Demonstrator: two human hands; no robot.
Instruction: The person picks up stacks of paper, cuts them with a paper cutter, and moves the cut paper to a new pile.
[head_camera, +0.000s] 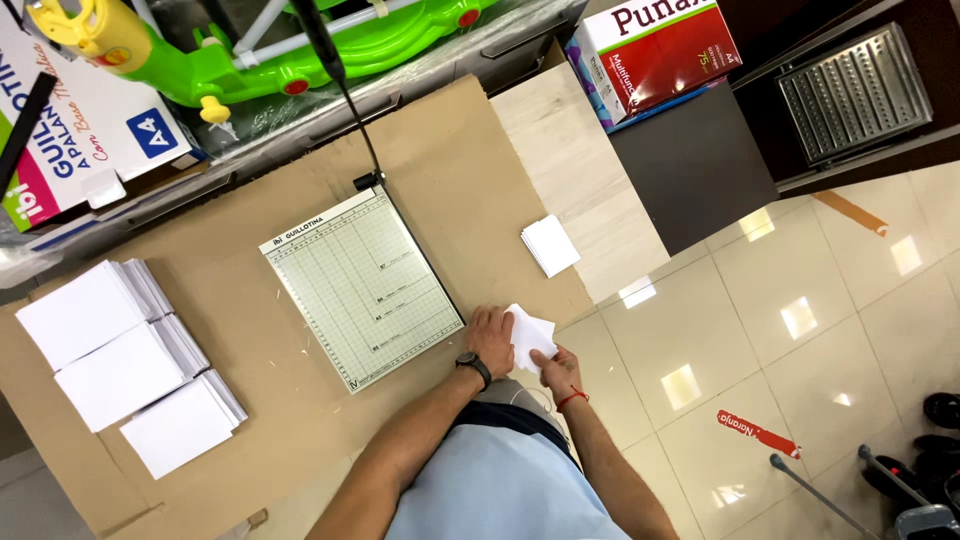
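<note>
Both of my hands hold a small stack of white paper sheets (529, 333) at the near right edge of the brown cardboard-covered table (250, 300). My left hand (491, 338) grips the stack's left side, a black watch on its wrist. My right hand (556, 369) holds the stack from below right, a red cord around that wrist. Just left of my hands lies a pale green paper guillotine (360, 285) with a printed grid, its black blade arm (345, 90) raised. A second small stack of cut white sheets (549, 245) rests on the light wood surface beyond my hands.
Three large stacks of white paper (125, 365) lie at the table's left. Behind are a white box (70, 130), a green and yellow toy vehicle (280, 50) and a red paper ream box (655, 50). A shiny tiled floor (800, 330) is at right.
</note>
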